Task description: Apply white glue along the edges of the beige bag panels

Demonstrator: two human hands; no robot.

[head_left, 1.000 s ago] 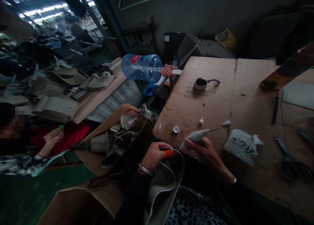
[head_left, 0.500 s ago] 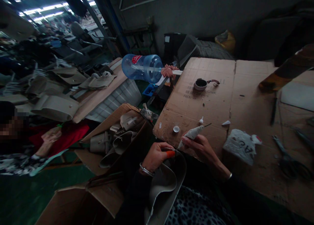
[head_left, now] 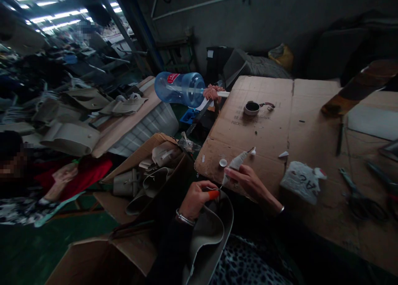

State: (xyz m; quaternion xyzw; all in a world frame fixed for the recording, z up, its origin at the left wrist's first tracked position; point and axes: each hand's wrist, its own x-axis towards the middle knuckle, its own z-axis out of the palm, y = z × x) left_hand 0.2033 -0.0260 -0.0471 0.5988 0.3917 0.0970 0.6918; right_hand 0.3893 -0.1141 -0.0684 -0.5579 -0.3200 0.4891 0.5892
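Note:
My left hand (head_left: 194, 200) is closed on the top edge of a grey-beige bag (head_left: 207, 231), which hangs open below it. An orange cover wraps one of its fingers. In my right hand (head_left: 245, 179) is a small white squeeze bottle (head_left: 235, 165), tilted with its narrow tip down at the bag's edge, close to my left fingertips. A thin dark pin or wire sticks out of the bottle's upper end. Just left of the bottle, a round white cap (head_left: 223, 163) lies on the cardboard-covered table (head_left: 242, 131).
On the table are a tape roll (head_left: 251, 108), a plastic-wrapped block (head_left: 301, 182), scissors (head_left: 362, 202) and a dark post (head_left: 357, 88). A cardboard box of bags (head_left: 146, 183) stands left. Beyond it lies a blue water jug (head_left: 179, 88). A co-worker (head_left: 46, 181) sits far left.
My right hand has shifted slightly left and down, and the bottle stands steeper, its tip at the bag's edge. My left hand keeps its hold. The view has shifted slightly.

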